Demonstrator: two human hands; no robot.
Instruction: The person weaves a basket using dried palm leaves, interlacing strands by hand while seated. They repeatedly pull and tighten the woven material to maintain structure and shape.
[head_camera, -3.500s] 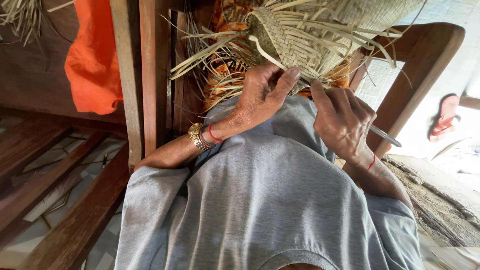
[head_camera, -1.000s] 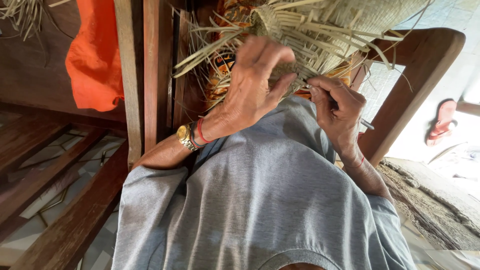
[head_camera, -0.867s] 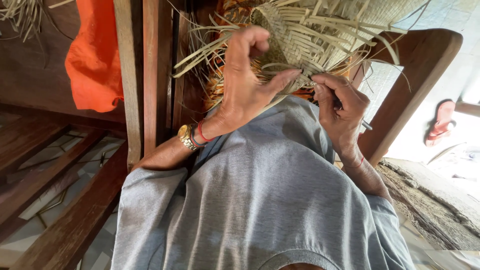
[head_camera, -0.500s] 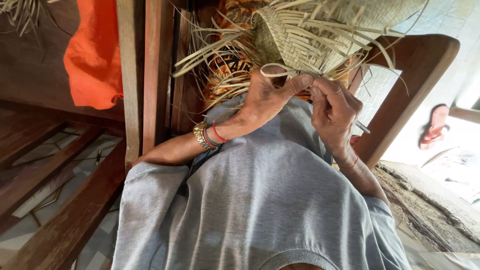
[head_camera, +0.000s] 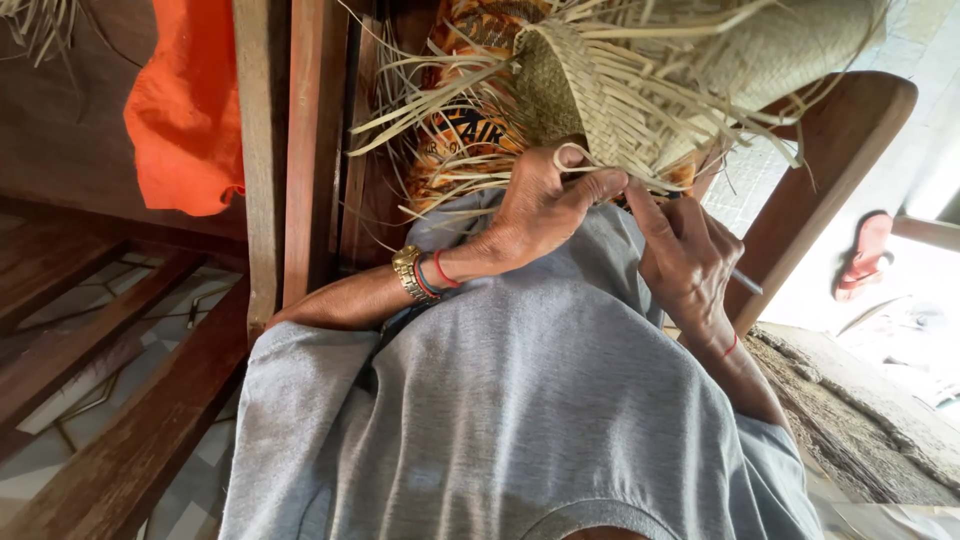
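The left hand (head_camera: 540, 205) is closed on a thin pale strip (head_camera: 572, 160) that loops over its thumb, right at the bottom edge of the woven straw piece (head_camera: 600, 90), which sits up high above the grey shirt (head_camera: 500, 400). The right hand (head_camera: 685, 260) is curled tight just beside it and seems to hold a thin stick-like tool (head_camera: 747, 283), though most of it is hidden. An orange cloth (head_camera: 180, 120) hangs on the left by the wooden posts (head_camera: 265, 150).
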